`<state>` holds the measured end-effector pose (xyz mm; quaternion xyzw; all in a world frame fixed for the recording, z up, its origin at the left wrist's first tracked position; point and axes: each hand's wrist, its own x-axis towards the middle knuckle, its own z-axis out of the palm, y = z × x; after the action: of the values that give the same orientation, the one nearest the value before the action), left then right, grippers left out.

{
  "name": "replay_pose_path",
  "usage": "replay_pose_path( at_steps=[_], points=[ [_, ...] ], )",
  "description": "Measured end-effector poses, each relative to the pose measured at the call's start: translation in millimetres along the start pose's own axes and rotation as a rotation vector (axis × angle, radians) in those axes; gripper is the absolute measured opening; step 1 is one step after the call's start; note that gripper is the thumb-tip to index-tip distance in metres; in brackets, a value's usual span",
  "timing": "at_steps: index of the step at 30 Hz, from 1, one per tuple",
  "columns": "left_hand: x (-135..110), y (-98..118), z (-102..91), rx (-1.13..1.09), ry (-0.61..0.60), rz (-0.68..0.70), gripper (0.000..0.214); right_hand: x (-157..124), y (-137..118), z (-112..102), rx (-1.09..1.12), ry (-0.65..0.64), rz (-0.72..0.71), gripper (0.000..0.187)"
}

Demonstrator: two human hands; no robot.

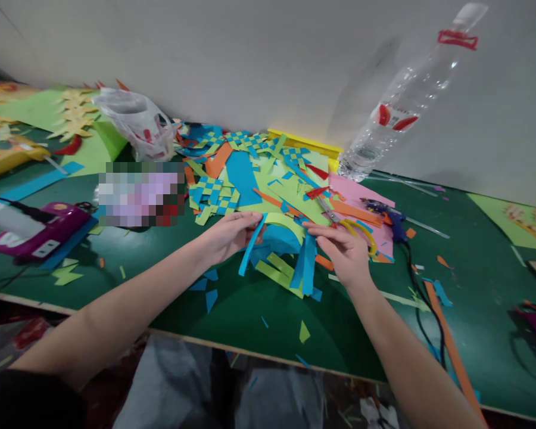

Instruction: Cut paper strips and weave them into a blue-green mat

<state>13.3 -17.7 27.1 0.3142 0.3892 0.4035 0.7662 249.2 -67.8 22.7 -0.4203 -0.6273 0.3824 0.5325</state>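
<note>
My left hand (228,235) pinches a blue paper strip (252,246) that hangs down toward the green table (250,310). My right hand (345,250) has its fingers closed on a bundle of blue strips (307,267) beside light green strips (279,273). Both hands sit at the near edge of a heap of cut paper (268,185) with blue-and-green woven squares (212,193). Yellow-handled scissors (346,223) lie just behind my right hand.
A clear plastic bottle (397,107) leans against the wall at the back right. A plastic bag (136,122) sits at the back left, a purple glue gun (40,232) at the left, a blue glue gun (390,217) with a black cord on the right.
</note>
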Motion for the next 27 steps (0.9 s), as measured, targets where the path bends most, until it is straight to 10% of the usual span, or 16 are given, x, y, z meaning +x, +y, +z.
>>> replay_pose_path(
  at_steps=[16, 27],
  points=[
    [-2.5, -7.1, -0.9, 0.466, -0.129, 0.038, 0.028, 3.3, 10.7, -0.5, 0.232, -0.042, 0.182, 0.021],
    [1.1, -7.4, -4.5, 0.404, -0.070, 0.071, 0.028, 6.0, 17.0, -3.8, 0.215, 0.062, 0.160, 0.029]
  ],
)
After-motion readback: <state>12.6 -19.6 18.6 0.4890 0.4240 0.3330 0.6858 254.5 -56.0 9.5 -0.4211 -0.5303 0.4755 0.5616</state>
